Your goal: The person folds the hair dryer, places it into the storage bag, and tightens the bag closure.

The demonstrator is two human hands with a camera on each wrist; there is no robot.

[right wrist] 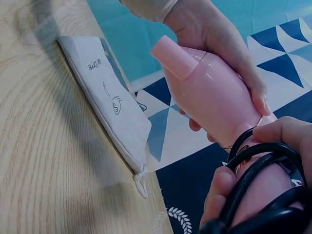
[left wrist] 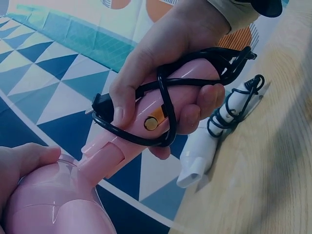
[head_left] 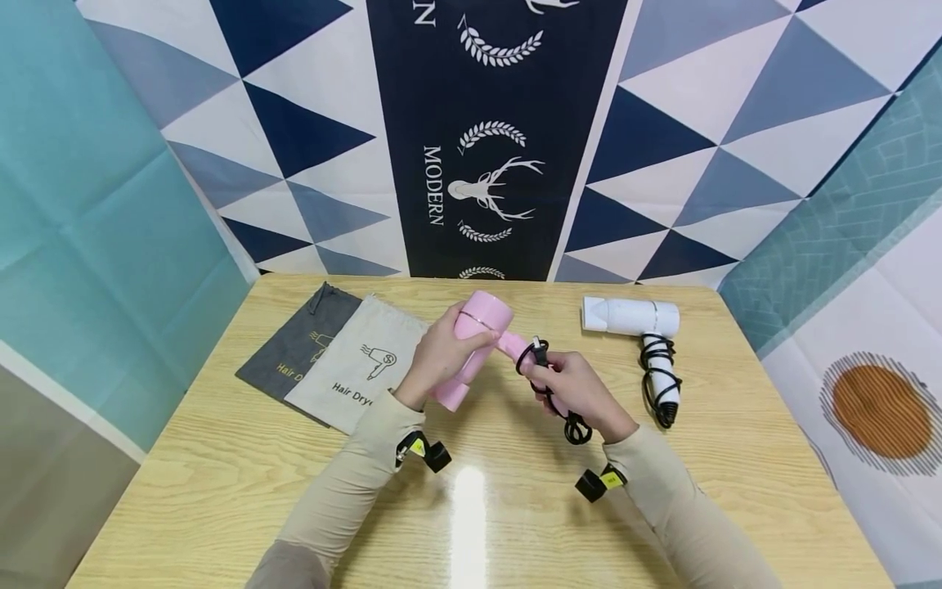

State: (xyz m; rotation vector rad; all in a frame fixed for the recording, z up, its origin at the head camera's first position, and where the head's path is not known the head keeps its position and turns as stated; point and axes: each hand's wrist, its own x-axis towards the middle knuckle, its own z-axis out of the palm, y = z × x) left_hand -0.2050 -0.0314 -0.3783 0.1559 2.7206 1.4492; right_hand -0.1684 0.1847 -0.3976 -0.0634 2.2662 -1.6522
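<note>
A pink hair dryer (head_left: 482, 315) is held over the middle of the table by both hands. My left hand (head_left: 440, 353) grips its barrel, thumb across the front and fingers behind. My right hand (head_left: 576, 384) holds the handle, which has a black cord (left wrist: 168, 107) looped around it. In the left wrist view, a gold button shows on the handle between the cord loops. The plug (head_left: 540, 352) sits by the right thumb. The nozzle (right wrist: 174, 57) points down toward the table's front left.
A white hair dryer (head_left: 629, 316) with its black cord wound round the handle lies at the back right. On the left, a light drawstring bag (head_left: 361, 368) overlaps a dark grey bag (head_left: 283, 343). A patterned cloth wall (head_left: 316, 123) stands behind the wooden table (head_left: 530, 523).
</note>
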